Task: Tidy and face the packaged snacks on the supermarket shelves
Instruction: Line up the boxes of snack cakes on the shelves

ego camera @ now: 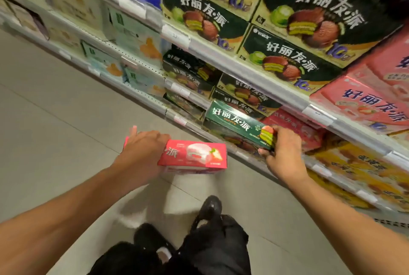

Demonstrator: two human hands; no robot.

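Grey floor tiles (pixel 66 102) run along beside tall store shelves (pixel 254 71) packed with snack boxes. Up high sit big dark green boxes (pixel 309 15) with chocolate pies drawn on them. Pink boxes (pixel 365 97) sit at the right, and yellow boxes (pixel 358 170) fill the rows lower down.

Your left hand (pixel 143 153) holds a pink box (pixel 194 156) out over the floor, away from the shelves. Your fingers curl over its left end, and one fingertip sticks up behind it.

Your right hand (pixel 283 153) grips the right end of a long green box (pixel 239 122). Your thumb is under it and your fingers wrap over the top. That box is tilted and sits at the front edge of a low shelf, on top of other dark boxes.

Your black shoes (pixel 210 208) and dark trousers show at the bottom.
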